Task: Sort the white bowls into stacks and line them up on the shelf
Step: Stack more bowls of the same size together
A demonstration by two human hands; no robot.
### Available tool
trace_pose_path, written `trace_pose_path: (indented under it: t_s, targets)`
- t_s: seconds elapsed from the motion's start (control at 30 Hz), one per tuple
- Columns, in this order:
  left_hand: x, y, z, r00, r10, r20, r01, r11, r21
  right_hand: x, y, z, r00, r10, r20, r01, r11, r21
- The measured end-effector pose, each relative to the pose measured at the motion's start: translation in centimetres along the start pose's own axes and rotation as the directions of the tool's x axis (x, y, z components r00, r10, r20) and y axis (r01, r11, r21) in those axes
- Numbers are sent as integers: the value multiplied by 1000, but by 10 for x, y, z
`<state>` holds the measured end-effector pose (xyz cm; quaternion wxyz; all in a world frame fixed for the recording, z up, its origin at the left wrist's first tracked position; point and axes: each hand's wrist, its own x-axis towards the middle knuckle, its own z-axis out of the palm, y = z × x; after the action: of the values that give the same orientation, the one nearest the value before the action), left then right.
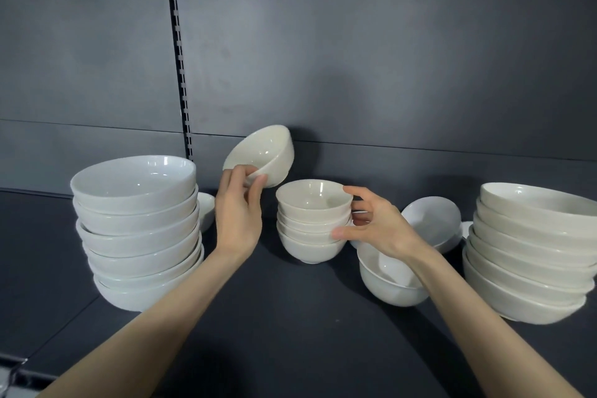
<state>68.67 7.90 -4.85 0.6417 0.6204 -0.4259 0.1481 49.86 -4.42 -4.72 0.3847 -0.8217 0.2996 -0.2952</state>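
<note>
My left hand (238, 207) pinches the rim of a small white bowl (269, 152), held tilted in the air above the dark shelf (290, 317). Just right of it stands a stack of several small white bowls (311, 220). My right hand (371, 226) holds this stack from the right, thumb against a lower bowl and index finger at the top rim. A tall stack of large bowls (139, 229) stands at the left. Another stack of large bowls (529, 252) stands at the right.
Loose bowls lie behind my right hand: a medium bowl (392, 284) near the front and a tilted bowl (433, 220) farther back. A small bowl (206, 207) peeks out behind the left stack. The grey back panel (355, 58) closes the shelf.
</note>
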Motion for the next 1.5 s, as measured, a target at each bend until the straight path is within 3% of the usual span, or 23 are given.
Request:
trace_pose_path:
  t_s: [0.13, 0.27, 0.5, 0.77, 0.9, 0.97, 1.03, 1.13, 1.2, 1.5]
  targets:
    - [5, 11, -4, 988, 142, 63, -142, 990, -4, 1, 0, 0, 1000, -1, -12, 1, 1000, 0]
    - [10, 14, -2, 941, 250, 227, -249, 968, -35, 0, 0, 0, 1000, 1, -27, -1, 1000, -4]
    - [8, 13, 3, 835, 286, 470, -271, 957, -101, 1, 1, 0, 1000, 14, -25, -14, 1000, 2]
    - [7, 7, 2, 826, 268, 495, -249, 963, -105, 1, 1, 1, 1000, -6, -25, 7, 1000, 21]
    - [4, 7, 3, 856, 238, 460, -246, 968, -44, 1, 2, 0, 1000, -5, -25, 6, 1000, 17]
    - [-1, 4, 4, 888, 187, 421, -193, 981, -29, 0, 2, 0, 1000, -7, -19, 7, 1000, 15]
    - [-3, 2, 6, 900, 63, 430, -52, 998, -37, 1, 2, 0, 1000, 0, -16, 0, 1000, 16]
    - [-1, 0, 10, 838, -156, 523, 219, 974, -60, 1, 2, 0, 1000, 10, -9, -10, 1000, 9]
    - [2, -3, 12, 796, -210, 568, 318, 943, -98, 1, 1, 0, 1000, 18, 3, -18, 1000, -8]
    - [0, -9, 17, 796, -170, 581, 352, 911, -216, 1, -1, 4, 999, 53, 2, -53, 990, -130]
